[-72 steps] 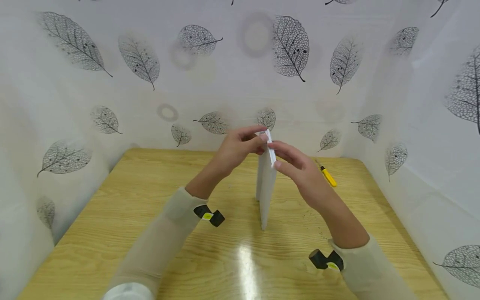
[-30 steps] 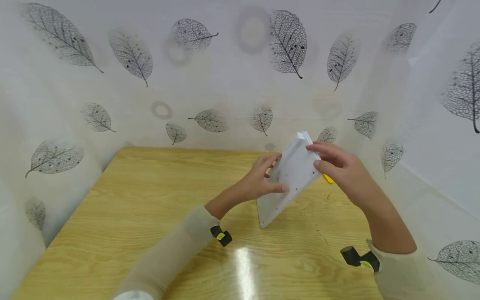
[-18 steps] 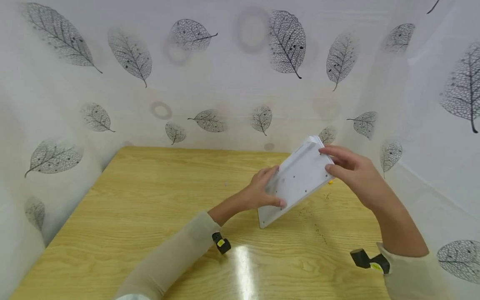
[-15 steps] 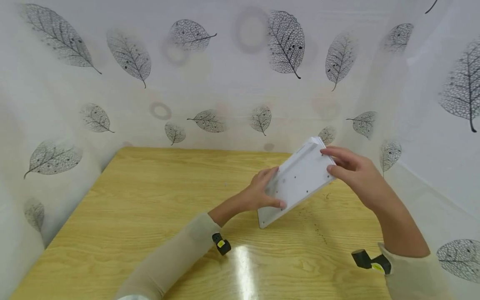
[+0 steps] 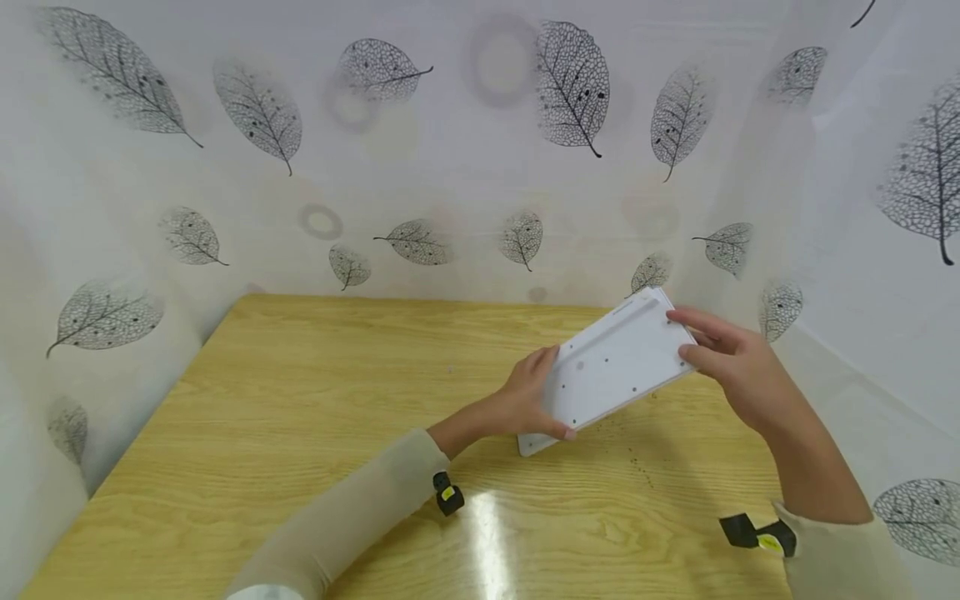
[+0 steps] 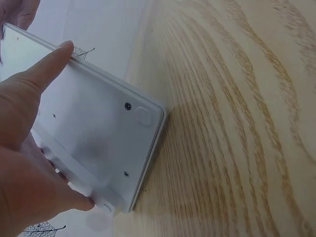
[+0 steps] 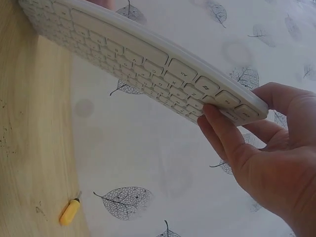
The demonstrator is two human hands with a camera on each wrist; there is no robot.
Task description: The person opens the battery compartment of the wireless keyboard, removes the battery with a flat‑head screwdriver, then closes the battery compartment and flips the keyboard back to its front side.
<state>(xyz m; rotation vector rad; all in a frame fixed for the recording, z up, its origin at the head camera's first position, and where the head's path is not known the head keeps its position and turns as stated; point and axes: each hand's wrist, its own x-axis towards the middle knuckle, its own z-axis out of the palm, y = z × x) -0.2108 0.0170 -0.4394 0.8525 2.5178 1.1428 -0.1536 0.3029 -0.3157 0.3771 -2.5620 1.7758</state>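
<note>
A white computer keyboard [image 5: 615,358] is tilted over the table, its underside with several small screws turned toward the head camera. Its lower left end meets the tabletop, and its right end is raised. Across its width near that lower end, my left hand [image 5: 517,404] grips it, thumb at the near edge and fingers at the far edge. My right hand [image 5: 738,367] pinches the raised end, thumb on the underside. Keys [image 7: 143,64] show in the right wrist view, with right-hand fingertips against them. In the left wrist view, a screw [image 6: 128,106] sits beside a round foot [image 6: 144,116].
A yellow-handled screwdriver [image 7: 70,211] lies on the wooden table [image 5: 337,375]; the keyboard hides it in the head view. Dark crumbs [image 5: 637,462] are scattered right of the keyboard. A leaf-patterned curtain [image 5: 450,167] surrounds the table at the back and sides.
The keyboard has gone from upright on its end to leaning right, underside turned toward the head camera. My left hand has moved down along it; my right hand has moved right with the raised end.
</note>
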